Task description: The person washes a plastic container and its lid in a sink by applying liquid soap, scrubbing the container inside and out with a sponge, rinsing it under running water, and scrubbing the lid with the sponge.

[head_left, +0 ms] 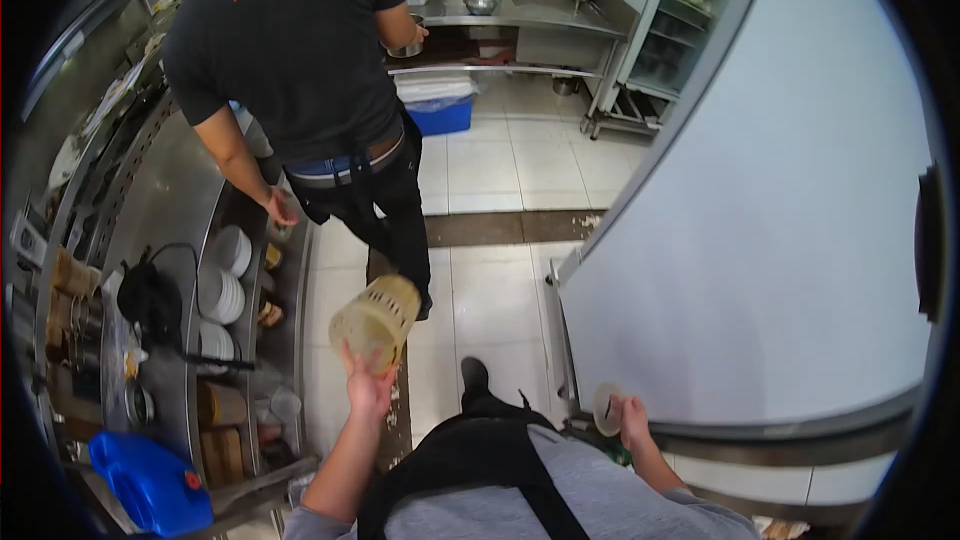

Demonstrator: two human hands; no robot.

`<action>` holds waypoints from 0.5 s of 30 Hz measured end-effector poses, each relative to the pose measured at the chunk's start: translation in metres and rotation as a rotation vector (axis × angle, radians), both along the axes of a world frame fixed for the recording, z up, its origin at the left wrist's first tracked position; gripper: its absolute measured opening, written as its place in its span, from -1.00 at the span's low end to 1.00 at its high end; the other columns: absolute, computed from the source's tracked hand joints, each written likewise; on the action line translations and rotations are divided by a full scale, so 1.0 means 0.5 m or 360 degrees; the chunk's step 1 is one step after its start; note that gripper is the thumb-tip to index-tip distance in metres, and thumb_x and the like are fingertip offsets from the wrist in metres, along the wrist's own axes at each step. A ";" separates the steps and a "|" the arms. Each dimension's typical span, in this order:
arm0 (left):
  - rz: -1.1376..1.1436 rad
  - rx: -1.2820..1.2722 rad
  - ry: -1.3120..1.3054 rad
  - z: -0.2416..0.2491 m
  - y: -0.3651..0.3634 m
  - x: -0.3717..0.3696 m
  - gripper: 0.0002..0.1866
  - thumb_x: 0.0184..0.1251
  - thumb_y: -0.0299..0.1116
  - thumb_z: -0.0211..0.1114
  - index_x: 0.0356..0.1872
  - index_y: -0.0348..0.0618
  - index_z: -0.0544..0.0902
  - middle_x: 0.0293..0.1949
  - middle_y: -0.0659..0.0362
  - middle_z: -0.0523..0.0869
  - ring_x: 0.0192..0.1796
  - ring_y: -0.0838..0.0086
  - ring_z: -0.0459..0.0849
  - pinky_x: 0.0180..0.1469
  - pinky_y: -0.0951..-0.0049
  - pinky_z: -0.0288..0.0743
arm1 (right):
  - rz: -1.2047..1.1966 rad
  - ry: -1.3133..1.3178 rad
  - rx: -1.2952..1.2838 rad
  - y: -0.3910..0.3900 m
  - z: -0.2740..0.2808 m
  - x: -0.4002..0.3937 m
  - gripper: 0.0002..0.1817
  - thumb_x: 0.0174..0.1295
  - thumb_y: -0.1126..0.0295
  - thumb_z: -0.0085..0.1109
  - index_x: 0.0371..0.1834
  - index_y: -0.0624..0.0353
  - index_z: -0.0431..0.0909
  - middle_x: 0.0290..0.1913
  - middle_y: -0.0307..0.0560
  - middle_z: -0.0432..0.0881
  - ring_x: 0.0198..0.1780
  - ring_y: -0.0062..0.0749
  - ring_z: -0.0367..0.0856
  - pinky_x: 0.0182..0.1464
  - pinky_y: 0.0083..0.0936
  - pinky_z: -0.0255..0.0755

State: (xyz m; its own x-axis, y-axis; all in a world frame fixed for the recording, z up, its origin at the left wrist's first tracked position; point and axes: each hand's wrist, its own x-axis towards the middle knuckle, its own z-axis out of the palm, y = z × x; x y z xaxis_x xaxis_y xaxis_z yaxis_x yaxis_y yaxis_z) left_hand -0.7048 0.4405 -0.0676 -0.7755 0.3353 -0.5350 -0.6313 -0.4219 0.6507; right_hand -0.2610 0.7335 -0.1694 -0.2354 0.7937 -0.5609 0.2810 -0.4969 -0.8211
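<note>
My left hand (369, 390) is closed on the rim of a yellowish plastic cylinder (378, 312) with slots in its wall, like a cutlery holder. It is tilted, its open end facing back toward me, and held out over the floor. Lower right, my right hand (632, 424) grips a small round translucent plastic piece (604, 408), shaped like a shallow cup or lid. That hand is close beside the large white cabinet.
Ahead walks a person in a dark shirt (290, 60), carrying a metal pot (405, 47). Steel shelving (160, 210) with stacked white bowls (222, 295) and a blue jerrycan (150, 485) lines the left. A white cabinet (760, 200) flanks the right; a steel counter (520, 15) stands at the back.
</note>
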 end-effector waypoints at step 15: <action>0.0681 -0.1161 -0.0349 -0.283 -0.203 -0.358 -0.52 0.54 -0.22 -0.10 0.41 0.47 0.16 0.16 -0.01 0.54 -0.02 0.05 0.68 -0.41 0.17 0.69 | 0.0935 -0.0340 0.1237 0.512 0.165 -0.820 -0.89 0.35 0.45 0.06 -0.20 0.23 0.36 0.15 0.18 0.56 0.09 0.02 0.58 0.12 -0.33 0.43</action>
State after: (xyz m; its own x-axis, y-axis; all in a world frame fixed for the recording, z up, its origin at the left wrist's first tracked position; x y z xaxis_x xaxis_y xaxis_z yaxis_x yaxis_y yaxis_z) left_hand -0.8836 0.3391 -0.2091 -0.6107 -0.4453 -0.6548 -0.6568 -0.1769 0.7330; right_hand -0.6709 0.9895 -0.0870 -0.6633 0.7483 -0.0113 0.4896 0.4225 -0.7628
